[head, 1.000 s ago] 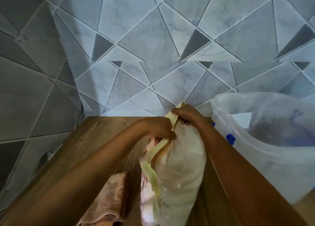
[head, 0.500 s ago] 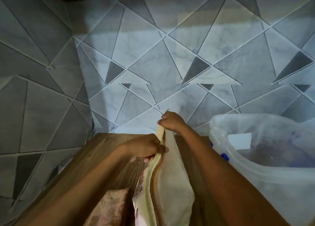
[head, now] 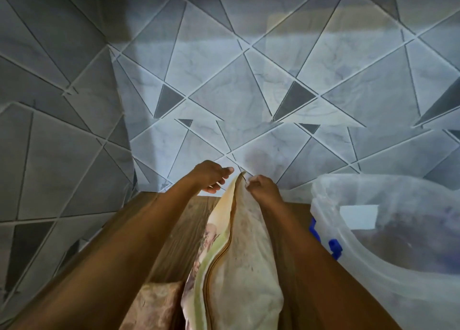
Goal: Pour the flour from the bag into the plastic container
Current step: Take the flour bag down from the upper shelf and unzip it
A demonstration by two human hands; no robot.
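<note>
Your right hand [head: 263,189] pinched the top corner of the flour bag [head: 241,267], its fingers curled tight round the pale fabric at the peak. The bag stood upright between your two forearms on the wooden table [head: 179,232], rising to a narrow point just under that grip. A brown stitched seam ran down its front, with a pale green strip alongside it.

Your left hand [head: 211,177] hung just to the left of the bag's peak and did not touch it. The thumb pointed toward the bag and the fingers curled loosely beneath. A thin pale line showed by those fingers, but I cannot tell whether you held a thread there or nothing at all.

The plastic container [head: 331,200] sat to the right of your right forearm, close beside it. It was translucent, its mouth was open, and something dark showed through its wall. A blue latch [head: 333,248] stuck out on the side nearest your arm, and a white label [head: 358,216] sat on its inner wall.

Below your left forearm, beside the foot of the bag, lay a crumpled pinkish wrapper [head: 156,304]. Beyond both hands rose the grey tiled wall [head: 249,93], cut into triangles.
</note>
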